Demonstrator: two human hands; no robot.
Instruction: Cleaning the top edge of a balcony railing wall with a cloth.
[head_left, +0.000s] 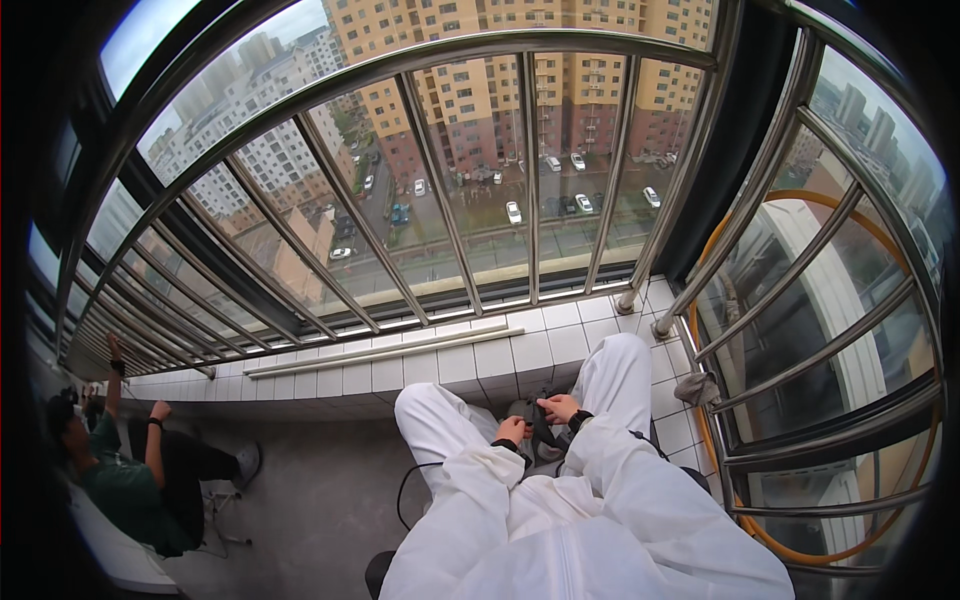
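Note:
Between my white-clad knees hangs a dark grey fabric item (543, 429), perhaps a bag or a garment; its full shape is hidden by my legs. My right hand (557, 409) pinches its upper part between thumb and fingers. Lower and to the left, my left hand (512, 430) has its fingers curled closed on the near edge of the same fabric. Both wrists wear black bands. Something lighter grey shows beneath the fabric, too small to make out.
A white-tiled ledge (457, 364) runs before my knees, with pale rods (386, 351) on it. Metal railings (531, 180) stand at the windows. A yellow hose (825, 559) loops at right, near a grey cloth (697, 389). Another person (124, 480) sits at left.

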